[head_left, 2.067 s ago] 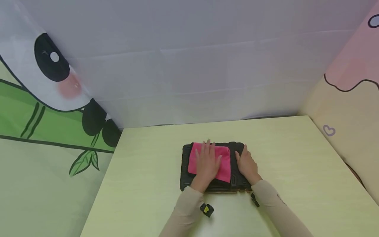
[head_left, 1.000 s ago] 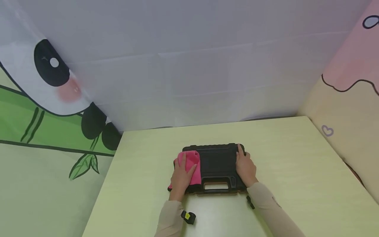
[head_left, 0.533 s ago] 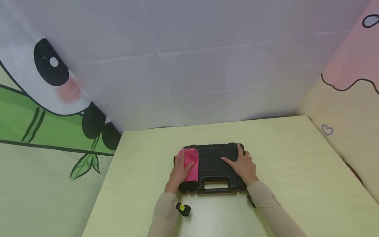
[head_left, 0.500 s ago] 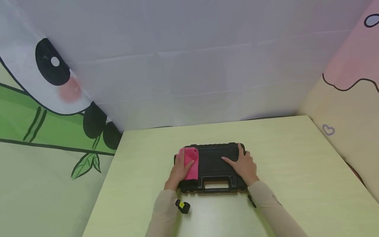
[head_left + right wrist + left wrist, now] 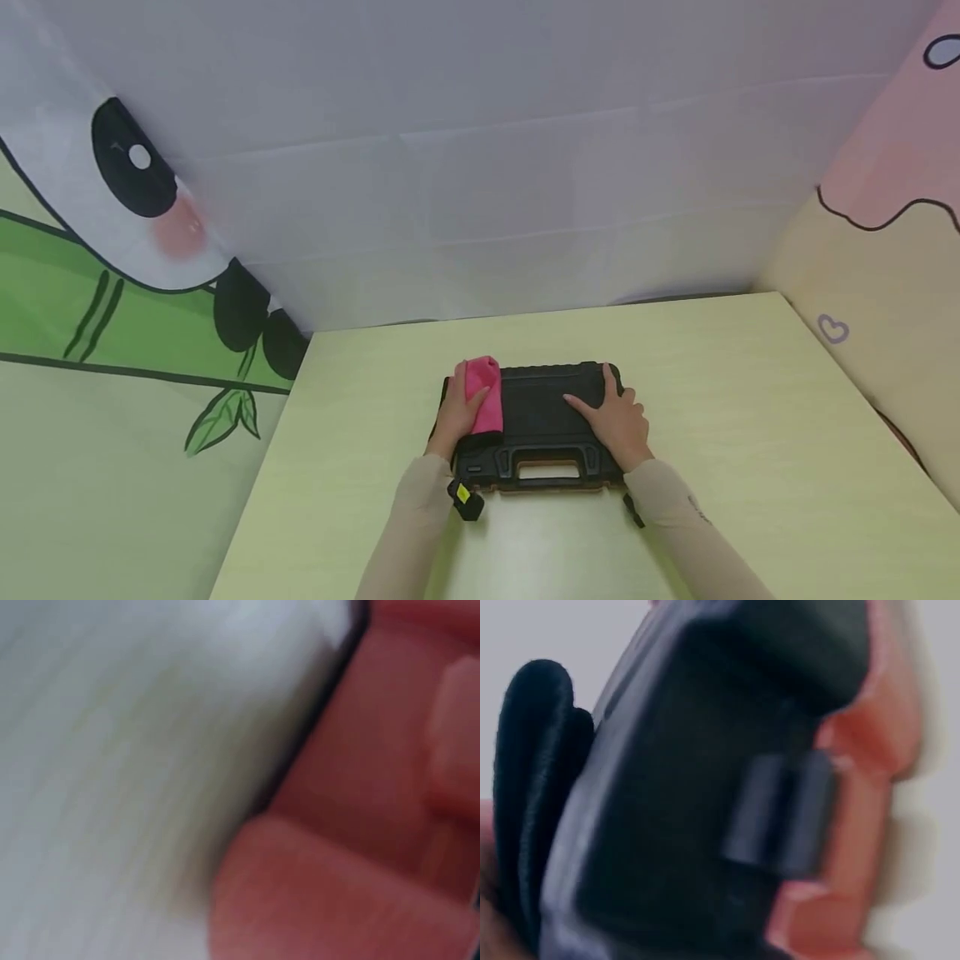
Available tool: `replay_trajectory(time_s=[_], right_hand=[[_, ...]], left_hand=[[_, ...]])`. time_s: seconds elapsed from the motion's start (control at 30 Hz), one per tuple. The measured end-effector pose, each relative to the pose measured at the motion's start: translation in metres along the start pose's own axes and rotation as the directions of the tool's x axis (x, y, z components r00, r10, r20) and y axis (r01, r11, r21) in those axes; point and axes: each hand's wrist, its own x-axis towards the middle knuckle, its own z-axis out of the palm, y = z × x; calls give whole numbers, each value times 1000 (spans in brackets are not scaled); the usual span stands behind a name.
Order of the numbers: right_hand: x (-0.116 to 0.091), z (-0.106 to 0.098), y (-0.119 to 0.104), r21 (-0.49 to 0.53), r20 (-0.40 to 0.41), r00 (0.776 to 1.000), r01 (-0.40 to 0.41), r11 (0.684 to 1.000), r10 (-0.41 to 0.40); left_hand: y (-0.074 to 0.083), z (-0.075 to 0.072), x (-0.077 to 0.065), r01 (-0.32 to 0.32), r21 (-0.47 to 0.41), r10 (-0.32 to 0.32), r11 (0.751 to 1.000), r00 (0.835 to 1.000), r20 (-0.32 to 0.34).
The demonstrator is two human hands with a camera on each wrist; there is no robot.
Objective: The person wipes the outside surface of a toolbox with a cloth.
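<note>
A black plastic carrying case (image 5: 543,408) lies flat, its handle toward the person. A folded pink cloth (image 5: 491,400) with a black underside lies over its left part. My left hand (image 5: 455,417) holds the cloth there, thumb on top and fingers along the left edge. My right hand (image 5: 621,425) grips the right edge, thumb spread across the lid and fingers over the rim. In the left wrist view the case's orange lower shell (image 5: 840,832) shows beside a dark latch, with the cloth's black fold (image 5: 532,772) at left. Close up in the right wrist view, the lower shell (image 5: 337,885) looks reddish.
The case rests on a pale yellow table (image 5: 360,400). A grey-white cloth backdrop (image 5: 525,183) rises behind it, with cartoon-printed panels at the left and right. Small black wrist cameras hang below both cuffs.
The left hand has slid the pink cloth from the middle of the lid to its left side, then farther up. The right thumb has spread inward over the lid; the case has stayed in place.
</note>
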Motion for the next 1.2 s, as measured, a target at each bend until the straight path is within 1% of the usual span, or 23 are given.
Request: replay_trajectory(time_s=[0.1, 0.17, 0.2, 0.33, 0.4, 0.47, 0.53, 0.6, 0.67, 0.73, 0.8, 0.9, 1.0, 1.1, 1.2], right_hand=[[2, -2, 0, 18, -3, 1000, -20, 1000, 20], [4, -3, -1, 19, -11, 1000, -28, 999, 28], [5, -4, 0, 17, -14, 999, -31, 999, 31], [9, -6, 1, 9, -18, 999, -38, 999, 38], [12, -7, 2, 5, -19, 999, -35, 999, 35], [14, -7, 2, 4, -19, 999, -29, 1000, 29], [15, -8, 2, 3, -18, 1000, -20, 1000, 20], [17, -9, 1, 3, -12, 1000, -7, 1000, 8], [19, -9, 0, 1, -9, 1000, 9, 1000, -9], [21, -10, -1, -1, -8, 1000, 28, 1000, -28], [24, -10, -1, -5, -5, 999, 50, 999, -50], [27, -10, 0, -6, -9, 997, 73, 997, -73], [28, -10, 3, -16, -2, 997, 78, 997, -78], [27, -9, 5, -23, 8, 997, 76, 997, -76], [29, -7, 6, -14, 6, 997, 72, 997, -72]], left_hand=[[-1, 1, -13, -39, -19, 39, 999, 999, -17], [-1, 3, -24, -42, -30, 42, 999, 999, -27], [3, 1, -31, -10, -54, 10, 999, 1000, -10], [7, 4, -56, 35, -51, -36, 998, 999, -23], [9, 5, -67, 43, -49, -45, 998, 998, -36], [10, 6, -74, 46, -44, -48, 998, 998, -43], [11, 5, -75, 34, -37, -36, 999, 999, -41], [12, 2, -72, 34, -31, -35, 999, 999, -20], [14, -2, -63, 41, -30, -41, 999, 999, 19], [16, -7, -50, 56, -26, -54, 998, 997, 59], [18, -9, -34, 71, -15, -70, 997, 994, 80], [18, -7, -10, 76, -4, -75, 997, 995, 67], [16, -1, 9, 76, -20, -75, 997, 996, 38], [11, 4, 18, 92, -62, -92, 994, 996, 8], [7, 7, 21, 113, -95, -115, 989, 993, -19]])
